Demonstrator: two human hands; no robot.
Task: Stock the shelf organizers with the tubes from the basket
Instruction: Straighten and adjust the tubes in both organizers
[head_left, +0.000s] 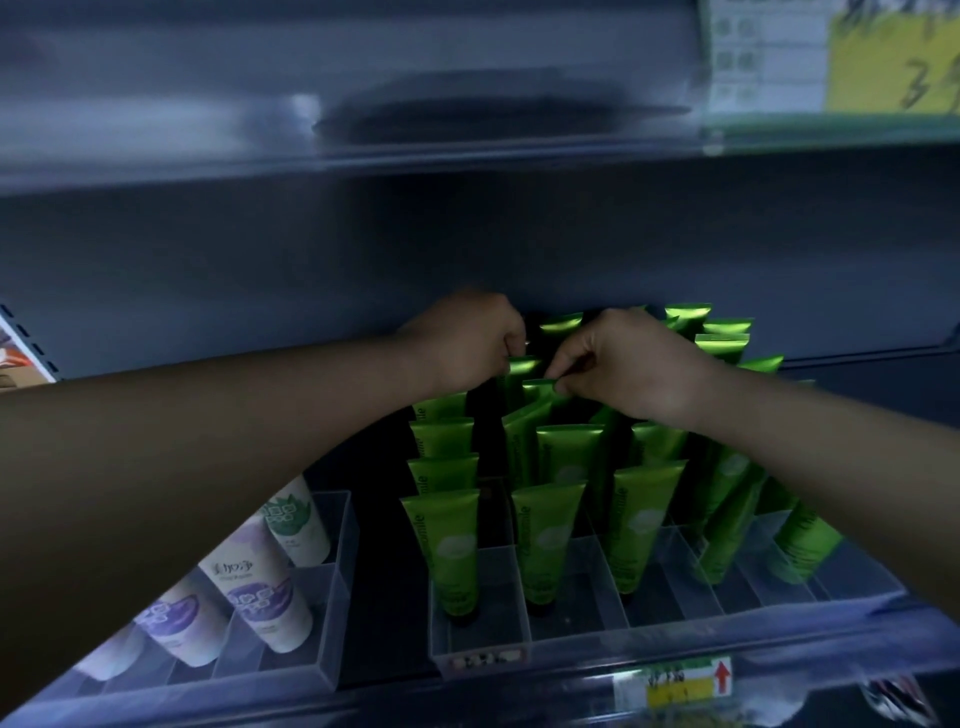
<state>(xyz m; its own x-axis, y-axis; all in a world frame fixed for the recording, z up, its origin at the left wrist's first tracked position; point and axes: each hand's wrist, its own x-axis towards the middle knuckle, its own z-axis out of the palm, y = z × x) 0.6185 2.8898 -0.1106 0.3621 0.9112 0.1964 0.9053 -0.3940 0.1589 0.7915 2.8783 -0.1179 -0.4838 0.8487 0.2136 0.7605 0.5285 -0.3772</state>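
Several green tubes (451, 540) stand cap-down in rows inside clear plastic organizers (483, 647) on a dark shelf. Both my hands reach to the back of the rows. My left hand (467, 340) curls its fingers over the top seam of a green tube (519, 370) in the second row. My right hand (631, 364) pinches the flat top edge of another green tube (537, 402) just right of it. That tube leans to the left. The basket is out of view.
A second clear organizer (332, 587) at lower left holds white tubes with purple and green labels (260, 587). The upper shelf (467, 156) hangs low overhead. A price tag strip (680, 686) runs along the shelf's front edge.
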